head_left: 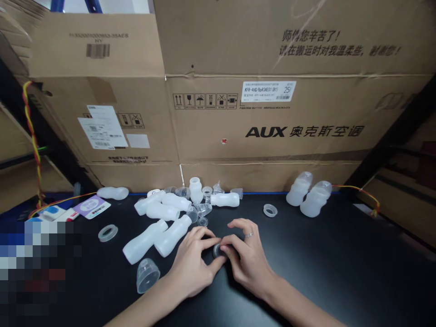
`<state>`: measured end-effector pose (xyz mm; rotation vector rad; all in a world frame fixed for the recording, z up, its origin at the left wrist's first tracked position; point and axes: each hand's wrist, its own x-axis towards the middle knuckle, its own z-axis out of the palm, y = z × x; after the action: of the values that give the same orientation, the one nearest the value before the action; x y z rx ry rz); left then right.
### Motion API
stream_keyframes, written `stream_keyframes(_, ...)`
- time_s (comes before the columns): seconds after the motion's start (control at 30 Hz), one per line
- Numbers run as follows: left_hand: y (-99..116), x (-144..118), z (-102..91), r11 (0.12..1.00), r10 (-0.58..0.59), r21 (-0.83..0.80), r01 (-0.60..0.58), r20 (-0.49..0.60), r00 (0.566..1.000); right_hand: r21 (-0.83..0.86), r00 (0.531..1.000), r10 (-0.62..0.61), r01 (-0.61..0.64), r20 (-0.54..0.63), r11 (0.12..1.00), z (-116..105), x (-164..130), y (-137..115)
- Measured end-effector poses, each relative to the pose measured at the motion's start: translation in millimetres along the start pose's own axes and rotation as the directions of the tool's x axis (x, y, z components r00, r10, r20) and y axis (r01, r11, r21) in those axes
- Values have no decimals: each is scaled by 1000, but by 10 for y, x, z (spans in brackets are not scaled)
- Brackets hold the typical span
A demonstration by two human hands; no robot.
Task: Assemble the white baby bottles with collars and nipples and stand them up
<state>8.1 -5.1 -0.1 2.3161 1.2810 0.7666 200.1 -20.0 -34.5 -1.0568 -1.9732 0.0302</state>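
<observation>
A small round translucent piece [217, 250] is between my hands, low over the black table; its exact kind is hidden by my fingers. My left hand [193, 262] pinches its left side with thumb and fingers. From the right, my right hand [248, 261], with a ring on one finger, grips the same piece by thumb and index finger. Just left of my left hand lie two frosted bottles [173, 236], [145, 242] without caps. A clear dome-shaped cap [147, 276] rests near my left forearm.
More frosted bottles [162, 210], clear caps and nipples lie heaped at the back. Collar rings lie left [108, 233] and right [270, 210]. Two capped bottles [316, 199] stand at the back right. A purple card [91, 206] lies left. A large cardboard box [272, 136] walls off the back.
</observation>
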Motion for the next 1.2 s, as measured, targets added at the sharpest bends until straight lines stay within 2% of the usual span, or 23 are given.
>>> stream_keyframes(0.3, 100, -16, 40, 998, -10, 69, 10, 2, 1000, -6, 992, 30, -31, -121, 1000, 31, -57, 29)
stream_keyframes(0.37, 69, -25, 53, 998, 1, 56, 0, -11, 1000, 10, 995, 59, -58, -78, 998, 35, -48, 37)
stream_keyframes(0.5, -18, -27, 75, 999, -34, -11, 34, -29, 999, 69, 987, 128, -135, 94, 988, 4, 72, 130)
stream_keyframes(0.57, -50, -23, 87, 998, -61, -33, 60, -38, 997, 13, 989, 119, -120, 93, 993, -23, 170, 246)
stream_keyframes(0.67, -75, -28, 105, 998, -57, -42, 54, -62, 996, -187, 994, 72, -56, 77, 981, -49, 299, 488)
stream_keyframes(0.73, -80, -37, 113, 998, -40, -50, 37, -65, 997, -286, 992, 63, -29, 111, 958, -50, 339, 640)
stream_keyframes(0.83, -85, -44, 114, 997, -36, -75, 31, -70, 997, -326, 986, 85, -33, 145, 945, -53, 332, 758)
stream_keyframes(1.03, -97, -15, 88, 963, -69, -268, 23, -166, 984, -326, 996, 75, -53, 54, 944, -111, 285, 691)
stream_keyframes(1.1, -103, -3, 76, 939, -86, -343, 9, -210, 974, -291, 991, 83, -50, 103, 955, -134, 283, 683)
stream_keyframes(1.2, -114, 13, 55, 891, -168, -452, 35, -258, 952, -204, 970, 156, -117, 185, 972, -185, 279, 684)
